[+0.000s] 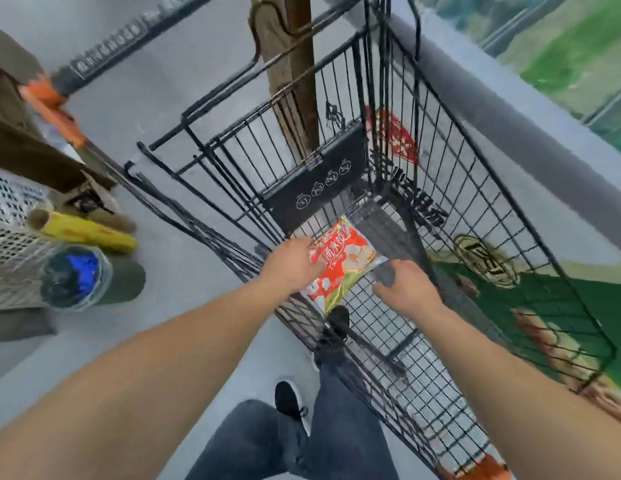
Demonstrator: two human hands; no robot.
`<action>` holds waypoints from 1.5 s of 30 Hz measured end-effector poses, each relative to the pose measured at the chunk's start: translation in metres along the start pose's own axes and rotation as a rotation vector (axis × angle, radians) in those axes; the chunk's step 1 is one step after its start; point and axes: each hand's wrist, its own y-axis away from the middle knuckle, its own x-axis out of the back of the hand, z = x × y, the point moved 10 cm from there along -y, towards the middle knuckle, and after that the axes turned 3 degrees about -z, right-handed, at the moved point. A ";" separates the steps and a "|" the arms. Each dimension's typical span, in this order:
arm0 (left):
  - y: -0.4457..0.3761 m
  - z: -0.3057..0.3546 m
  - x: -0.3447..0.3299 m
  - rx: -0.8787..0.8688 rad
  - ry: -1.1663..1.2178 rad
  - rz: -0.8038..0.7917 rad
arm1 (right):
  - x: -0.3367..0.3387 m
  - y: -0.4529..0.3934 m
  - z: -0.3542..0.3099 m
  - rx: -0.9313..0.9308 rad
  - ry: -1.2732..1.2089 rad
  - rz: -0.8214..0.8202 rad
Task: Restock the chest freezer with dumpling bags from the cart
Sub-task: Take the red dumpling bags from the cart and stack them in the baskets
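Note:
A red and yellow-green dumpling bag (342, 263) lies on the wire floor of the black shopping cart (475, 209). My left hand (291, 266) reaches into the cart and rests on the bag's left edge, fingers curled around it. Just right of the bag, my right hand (406, 289) hovers low in the cart with its fingers spread and nothing in it. The chest freezer (531, 109) stands along the right side of the cart, with a grey rim and a green printed front.
A second black cart (184, 188) is nested on the left. Farther left sit a white perforated basket (11, 237), a yellow roll (90, 233) and a plastic-wrap roll (73, 277). A brown post (288, 64) rises behind the cart. My legs and black shoes stand below.

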 end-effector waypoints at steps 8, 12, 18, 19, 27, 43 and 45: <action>-0.099 -0.016 -0.062 0.126 0.014 -0.146 | -0.038 -0.114 0.011 0.009 -0.013 -0.156; -0.142 -0.020 -0.096 0.131 -0.039 -0.237 | -0.048 -0.171 0.016 -0.019 -0.021 -0.132; -0.183 -0.024 -0.137 0.101 0.000 -0.313 | -0.067 -0.231 0.033 -0.129 -0.107 -0.089; -0.187 -0.026 -0.145 0.090 -0.003 -0.338 | -0.072 -0.239 0.035 -0.145 -0.130 -0.076; -0.198 -0.005 -0.169 0.006 0.127 -0.322 | -0.081 -0.246 0.066 -0.255 -0.435 0.020; -0.230 -0.037 -0.185 0.265 0.178 -0.017 | -0.165 -0.111 0.229 -0.764 -1.267 0.117; -0.238 -0.030 -0.177 0.218 0.154 0.028 | -0.165 -0.110 0.226 -0.777 -1.362 0.155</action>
